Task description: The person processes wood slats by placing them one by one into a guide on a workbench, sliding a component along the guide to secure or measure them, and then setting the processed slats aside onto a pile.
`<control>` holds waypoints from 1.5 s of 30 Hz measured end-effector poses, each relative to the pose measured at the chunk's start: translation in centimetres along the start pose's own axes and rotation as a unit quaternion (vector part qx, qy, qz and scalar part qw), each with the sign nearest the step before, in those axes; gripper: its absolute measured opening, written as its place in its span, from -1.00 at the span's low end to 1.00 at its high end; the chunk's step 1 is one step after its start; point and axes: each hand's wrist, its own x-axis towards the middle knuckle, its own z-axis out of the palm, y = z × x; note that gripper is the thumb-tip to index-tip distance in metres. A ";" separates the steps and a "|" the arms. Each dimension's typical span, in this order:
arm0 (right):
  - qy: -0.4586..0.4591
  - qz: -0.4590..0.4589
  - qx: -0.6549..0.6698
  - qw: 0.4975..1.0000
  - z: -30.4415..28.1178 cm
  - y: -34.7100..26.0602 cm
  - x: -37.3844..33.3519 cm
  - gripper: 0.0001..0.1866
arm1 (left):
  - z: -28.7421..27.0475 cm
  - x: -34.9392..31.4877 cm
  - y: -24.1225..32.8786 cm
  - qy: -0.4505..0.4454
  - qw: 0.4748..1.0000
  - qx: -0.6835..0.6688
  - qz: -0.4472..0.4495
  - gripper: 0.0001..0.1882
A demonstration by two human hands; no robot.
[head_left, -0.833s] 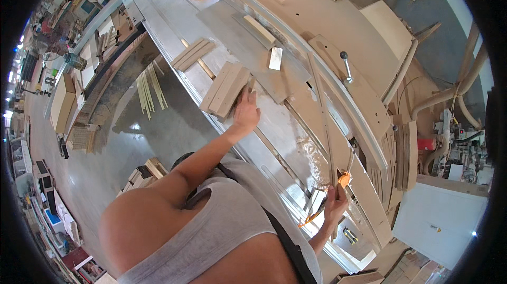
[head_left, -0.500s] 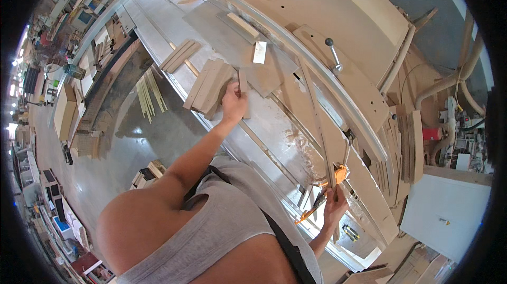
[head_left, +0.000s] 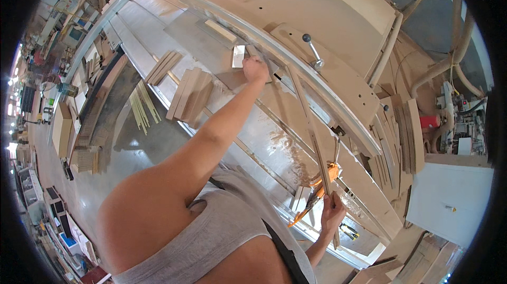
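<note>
My left hand (head_left: 256,69) reaches across the metal saw table (head_left: 211,54), its fingers closed around a short wooden piece (head_left: 253,51). That piece lies close to the fence, right beside a white card (head_left: 238,56). Nearer to me, a stack of short boards (head_left: 187,96) rests on the table edge, and a smaller pile of strips (head_left: 163,67) lies to its left. My right hand (head_left: 332,214) grips the lower end of a long wooden strip (head_left: 309,123) that slants up toward the fence. Just above that hand is an orange tool (head_left: 332,171), partly behind the strip.
A metal fence rail (head_left: 338,104) curves along the table's far side, with a black-knobbed lever (head_left: 312,51) beyond it. Yellow-and-black pliers (head_left: 348,231) lie right of my right hand. Thin pale strips (head_left: 141,107) stand over the floor at left. Sawdust covers the table's middle.
My left hand has moved from the board stack up and right toward the fence, carrying a short wooden piece. My right hand stays on the long strip. The whole view has shifted slightly.
</note>
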 end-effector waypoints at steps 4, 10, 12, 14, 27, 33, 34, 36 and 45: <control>0.021 0.022 0.029 0.999 0.1 -0.6 -0.5 -0.77 | 0.4 1.3 -0.2 -0.111 0.994 0.016 -0.013 -0.72; 0.013 0.014 -0.006 1.000 0.5 2.3 0.9 -0.73 | 1.0 1.4 0.5 -0.158 0.977 -0.145 0.012 -0.63; 0.016 0.025 -0.033 0.999 0.0 1.8 1.6 -0.74 | 0.3 1.0 1.3 -0.197 0.960 -0.196 -0.025 -0.60; 0.000 0.030 -0.067 0.997 -1.0 -0.2 2.6 -0.75 | 0.5 1.5 0.8 -0.202 0.945 -0.253 -0.051 -0.57; 0.010 -0.070 -0.123 0.990 -1.3 -3.3 10.5 -0.68 | -1.0 8.1 -2.0 -0.227 0.936 -0.262 -0.056 -0.36; 0.031 -0.115 -0.171 0.978 -0.7 -5.6 13.0 -0.71 | -7.0 5.3 2.3 -0.301 0.925 -0.226 -0.054 -0.53; 0.029 -0.121 -0.178 0.976 -0.5 -6.1 13.4 -0.71 | -7.7 5.4 2.0 -0.322 0.916 -0.238 -0.034 -0.57; 0.034 -0.126 -0.190 0.973 -0.1 -7.3 13.8 -0.69 | -11.8 3.9 4.4 -0.381 0.895 -0.232 0.003 -0.57; 0.026 -0.159 -0.223 0.962 3.4 -13.9 17.1 -0.67 | -21.0 13.7 2.6 -0.274 0.934 -0.215 0.084 -0.61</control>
